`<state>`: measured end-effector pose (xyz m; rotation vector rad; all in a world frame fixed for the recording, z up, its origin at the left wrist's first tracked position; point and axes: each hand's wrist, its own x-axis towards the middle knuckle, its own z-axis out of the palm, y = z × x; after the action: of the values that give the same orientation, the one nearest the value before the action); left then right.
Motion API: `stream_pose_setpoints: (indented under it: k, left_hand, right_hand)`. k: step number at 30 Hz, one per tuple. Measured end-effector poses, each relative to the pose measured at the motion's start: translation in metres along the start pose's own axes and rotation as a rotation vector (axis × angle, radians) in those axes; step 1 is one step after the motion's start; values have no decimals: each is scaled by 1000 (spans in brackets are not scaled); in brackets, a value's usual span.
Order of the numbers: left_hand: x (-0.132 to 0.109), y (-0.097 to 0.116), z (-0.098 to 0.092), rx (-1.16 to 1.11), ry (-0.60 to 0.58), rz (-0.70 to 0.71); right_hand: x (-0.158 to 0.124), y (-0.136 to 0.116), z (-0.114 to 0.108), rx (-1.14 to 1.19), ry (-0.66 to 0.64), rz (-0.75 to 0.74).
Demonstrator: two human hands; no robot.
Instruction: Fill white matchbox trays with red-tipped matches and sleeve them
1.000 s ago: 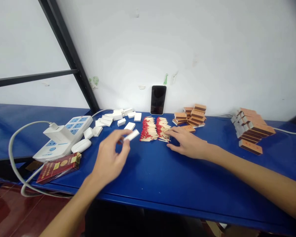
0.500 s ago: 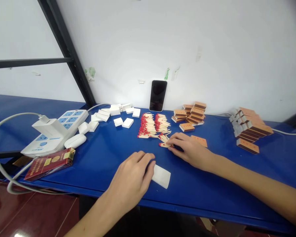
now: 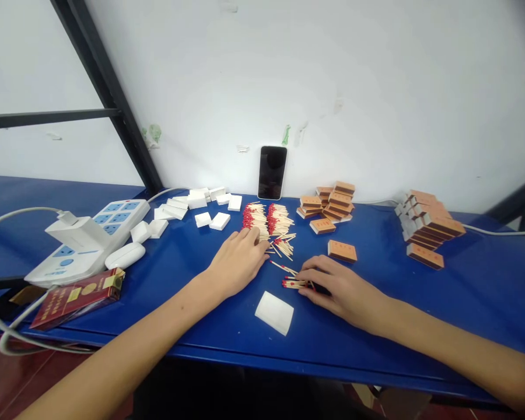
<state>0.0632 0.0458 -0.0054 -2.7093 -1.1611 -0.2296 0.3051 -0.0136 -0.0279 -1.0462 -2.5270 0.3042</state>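
Between the fingers and thumb of my right hand (image 3: 335, 287) is a small bunch of matches (image 3: 292, 284), their red heads pointing left; a few looser ones stick out beside it. My left hand (image 3: 238, 261) is closed at the near end of the left match pile (image 3: 254, 217), with matchsticks at its fingertips; how many it grips is hidden. A second match pile (image 3: 280, 219) lies alongside, and several scattered matches (image 3: 284, 246) lie in front. A white matchbox tray (image 3: 275, 313) rests on the blue table between my hands, touched by neither.
Several white trays (image 3: 177, 207) lie at the back left. Orange matchboxes (image 3: 339, 201) are heaped behind my right hand, a single matchbox (image 3: 342, 251) nearer, and a stack (image 3: 433, 216) at right. A phone (image 3: 272, 172) leans on the wall. A power strip (image 3: 85, 248) with cables stands left.
My left hand has moved from beside the white tray forward to the match pile. My right hand has drawn its bunch of matches nearer, towards the tray. The camera view has shifted slightly.
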Motion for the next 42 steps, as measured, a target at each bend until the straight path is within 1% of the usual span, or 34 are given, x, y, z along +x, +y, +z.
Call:
stream_pose_setpoints:
  k: [3,7,10,13,16,19,23,26,28,30,34,37,39,42]
  left_hand:
    - [-1,-1,5,-31,21,-28]
    - [0,-5,10,-80,18,-53]
    - [0,-7,12,-132,1,-57]
    - [-5,-9,10,-186,-19,-61]
    - [-19,-12,2,-228,-54,-62]
    - [-39,-14,-7,-266,-112,-77]
    - [-63,-14,-14,-215,-183,-88]
    - [-71,-12,-17,-197,-213,-93]
    - [-71,-10,-20,-230,-209,-93]
    - [-70,-6,-25,-310,-192,-90]
    - [-66,5,-39,-600,-192,-62]
    - [-61,12,-43,-767,-211,-62]
    - [-58,15,-42,-812,-219,-62]
    - [-53,19,-39,-805,-215,-31]
  right_hand:
    - [6,-1,-7,34,-29,58]
    - [5,-5,-32,114,-180,131]
    - [2,-1,-44,96,-229,95]
    - [0,7,-45,81,-238,59]
    - [0,13,-45,90,-281,61]
    - [-4,15,-49,113,-309,85]
    - [-14,20,-54,104,-325,113]
    - [-20,24,-53,76,-311,120]
    - [-22,25,-52,67,-281,113]
    - [-23,24,-51,70,-260,105]
    - [-22,20,-48,100,-259,101]
    - [-20,16,-46,138,-252,97]
    - [-18,13,-44,140,-251,103]
    - [-15,9,-41,86,-238,116]
